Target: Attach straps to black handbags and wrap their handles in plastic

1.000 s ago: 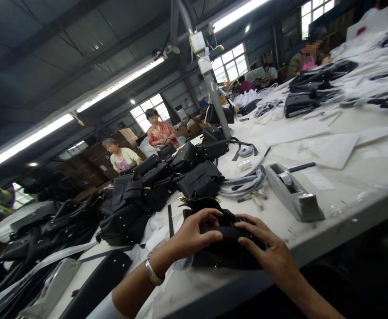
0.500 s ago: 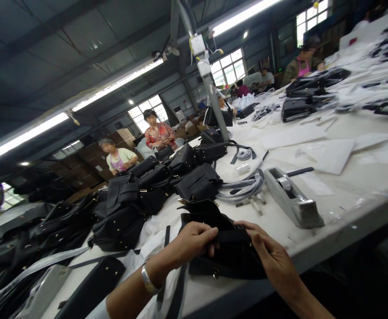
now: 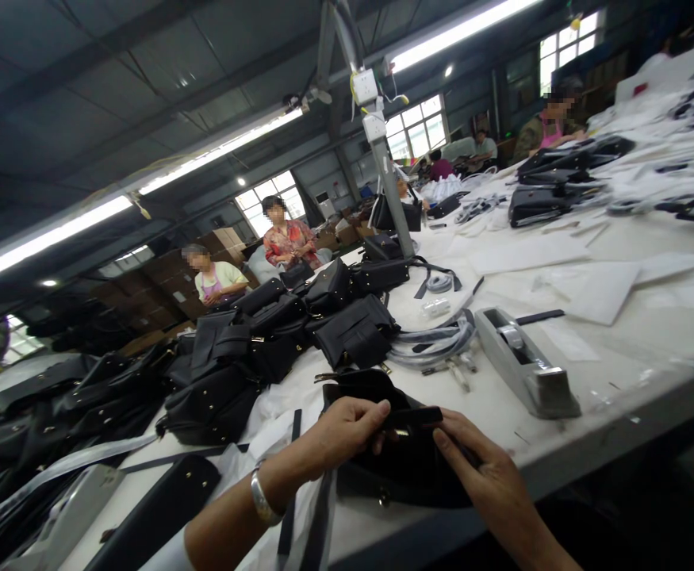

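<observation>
A black handbag (image 3: 394, 492) with gold metal studs lies with its mouth open at the near edge of the table. My left hand (image 3: 343, 432), with a silver bangle at the wrist, pinches the left end of a narrow black strip (image 3: 416, 415) across the bag's opening. At the right side of the mouth, my right hand (image 3: 486, 456) grips the bag's edge, its thumb close to the strip's other end. A small gold-coloured metal piece shows under the strip. The dark inside hides further detail and some fingertips.
A grey tape dispenser (image 3: 525, 365) stands to the right, beside coiled plastic-wrapped straps (image 3: 433, 342). Black bags (image 3: 219, 404) are heaped on the left. White sheets (image 3: 605, 293) lie at the right. A metal post (image 3: 391, 190) rises ahead; several people work beyond.
The strip at the bag's mouth has lifted and turned, uncovering the gold-coloured piece beneath. The bag's raised back flap has sunk a little. My right fingers have shifted on the edge.
</observation>
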A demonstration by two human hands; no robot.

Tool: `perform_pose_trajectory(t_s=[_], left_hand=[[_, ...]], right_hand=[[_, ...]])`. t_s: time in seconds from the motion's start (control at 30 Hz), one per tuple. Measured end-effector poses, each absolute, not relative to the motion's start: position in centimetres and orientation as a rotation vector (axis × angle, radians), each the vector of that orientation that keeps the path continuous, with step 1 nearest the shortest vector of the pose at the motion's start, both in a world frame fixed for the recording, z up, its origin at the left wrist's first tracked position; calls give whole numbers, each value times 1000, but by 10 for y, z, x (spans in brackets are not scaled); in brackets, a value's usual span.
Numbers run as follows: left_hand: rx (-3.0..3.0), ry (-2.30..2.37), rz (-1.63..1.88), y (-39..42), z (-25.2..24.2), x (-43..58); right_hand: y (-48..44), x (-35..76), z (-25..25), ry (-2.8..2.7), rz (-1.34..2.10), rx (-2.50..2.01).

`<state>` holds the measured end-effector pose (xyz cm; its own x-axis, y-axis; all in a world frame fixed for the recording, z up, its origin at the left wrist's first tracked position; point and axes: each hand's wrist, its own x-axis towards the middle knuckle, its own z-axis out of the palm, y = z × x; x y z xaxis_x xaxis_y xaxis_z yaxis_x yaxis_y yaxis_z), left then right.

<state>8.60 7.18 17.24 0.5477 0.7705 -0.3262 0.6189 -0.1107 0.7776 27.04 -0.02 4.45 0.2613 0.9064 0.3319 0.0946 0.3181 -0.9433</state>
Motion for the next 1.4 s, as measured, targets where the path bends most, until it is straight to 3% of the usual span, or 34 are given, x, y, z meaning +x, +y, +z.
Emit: perform_pose_trajectory(t_s=[0.37,1.07,1.4], left_hand=[[2015,1153,211,68,191,93],[2417,1141,-437,79,242,134],[2434,1149,-749,78,238,170]], right_hand=[[1,280,44,-1365,710,-1156],[2,268,53,-1303,597,-1174],[-5,261,59,-1310,509,-1202]])
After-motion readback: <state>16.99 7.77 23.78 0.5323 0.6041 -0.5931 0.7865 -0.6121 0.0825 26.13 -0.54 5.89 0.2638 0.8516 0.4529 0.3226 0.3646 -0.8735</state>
